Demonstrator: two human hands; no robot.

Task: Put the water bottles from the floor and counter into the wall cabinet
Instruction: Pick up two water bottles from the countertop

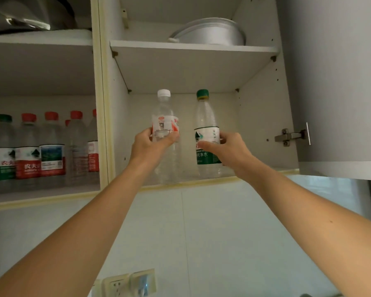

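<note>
Both arms reach up into the open right compartment of the wall cabinet (266, 108), each hand wrapped around a bottle. The left hand (152, 144) grips the white-capped bottle (166, 116) around its middle, thumb and fingers curled over the red and white label; the bottle stands upright with its base at the lower shelf, close to the front edge and toward the left wall of the compartment. The right hand (227, 148) holds the green-capped bottle (206, 121) at its green and white label, fingers closed around it; this bottle is upright too, just to the right of the first and apart from it, its base also near the shelf's front edge. Whether either base fully rests on the shelf cannot be told. On the shelf above lies a metal basin (210, 33). The left compartment holds a row of bottles (41, 146) with red and green caps, standing close together on its lower shelf. The grey cabinet door (334, 82) stands open at the right, its hinge (291, 135) showing. Below, on the tiled wall, sits a wall socket (129, 284).
</note>
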